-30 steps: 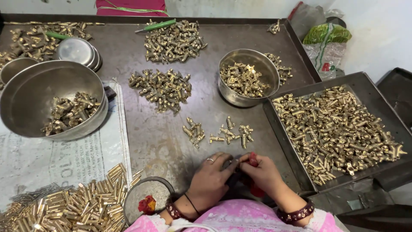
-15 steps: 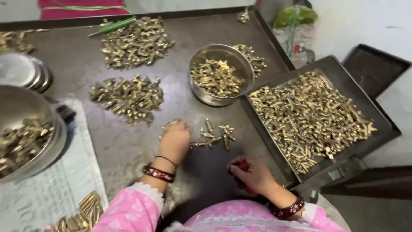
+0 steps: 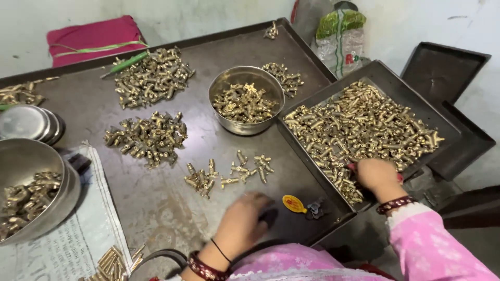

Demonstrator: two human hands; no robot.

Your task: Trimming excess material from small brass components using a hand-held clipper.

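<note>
a pale, scuffed wall (image 3: 67,15) rises behind the dark metal worktable (image 3: 172,208) in soft even light.

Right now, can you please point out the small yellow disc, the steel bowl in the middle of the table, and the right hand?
small yellow disc (image 3: 294,203): head view, centre of its face.
steel bowl (image 3: 225,83): head view, bare inner wall at upper left.
right hand (image 3: 376,175): head view, back of the hand.
</note>
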